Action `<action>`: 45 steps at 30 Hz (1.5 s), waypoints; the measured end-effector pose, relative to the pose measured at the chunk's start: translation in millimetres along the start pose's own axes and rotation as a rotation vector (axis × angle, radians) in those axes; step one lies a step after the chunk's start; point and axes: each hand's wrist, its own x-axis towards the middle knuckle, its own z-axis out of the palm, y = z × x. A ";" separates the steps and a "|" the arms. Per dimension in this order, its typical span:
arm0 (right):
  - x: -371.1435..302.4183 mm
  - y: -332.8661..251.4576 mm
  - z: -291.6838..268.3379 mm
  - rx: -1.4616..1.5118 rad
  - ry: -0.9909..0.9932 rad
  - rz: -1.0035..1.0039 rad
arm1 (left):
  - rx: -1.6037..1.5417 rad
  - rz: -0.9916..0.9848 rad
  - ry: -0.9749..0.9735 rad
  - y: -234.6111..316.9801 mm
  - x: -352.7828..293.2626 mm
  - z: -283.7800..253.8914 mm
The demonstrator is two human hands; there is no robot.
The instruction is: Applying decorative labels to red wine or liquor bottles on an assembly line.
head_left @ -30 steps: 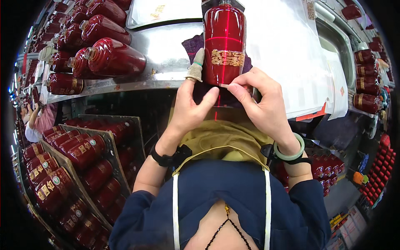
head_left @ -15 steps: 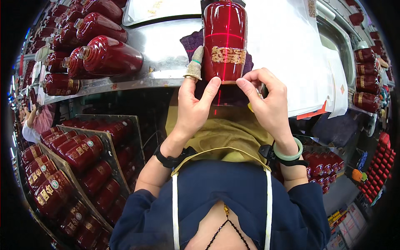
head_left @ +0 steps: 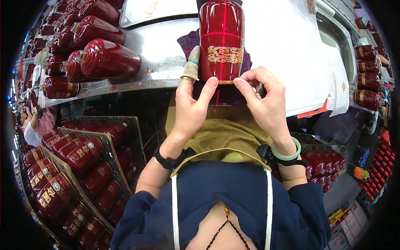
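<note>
A glossy dark red bottle [head_left: 221, 31] lies on a dark purple cloth [head_left: 189, 43], its base toward me. Around its lower part runs a gold ornamental band [head_left: 225, 54], and thin bright red light lines cross on its surface. My left hand [head_left: 192, 98] holds it at the left: the forefinger, in a knitted finger sleeve [head_left: 191, 66], lies along the side and the thumb is at the base edge. My right hand [head_left: 266, 98] has its thumb at the base's right corner, forefinger bent and other fingers curled out of sight. Something small and dark shows behind that thumb, too hidden to name.
Several red bottles [head_left: 110, 58] lie on the metal table [head_left: 160, 62] at left. White sheets [head_left: 287, 62] cover the right side. Below left stand wooden racks [head_left: 139, 133] of banded bottles; more bottles [head_left: 366, 98] line the right. Another person [head_left: 35, 129] is at far left.
The whole view has shifted very slightly. Both hands keep the same hold at the bottle's base, and the bottle stays on the cloth.
</note>
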 end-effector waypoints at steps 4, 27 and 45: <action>-0.4 0.2 -0.3 0.005 0.001 0.005 | 0.004 -0.010 0.003 -1.2 -0.7 0.1; -0.2 3.8 2.4 -0.032 0.004 -0.015 | -0.032 0.013 0.016 -6.0 -2.6 -11.2; -0.5 3.3 1.7 -0.040 0.007 -0.011 | 0.836 0.821 0.094 -10.0 2.1 -10.1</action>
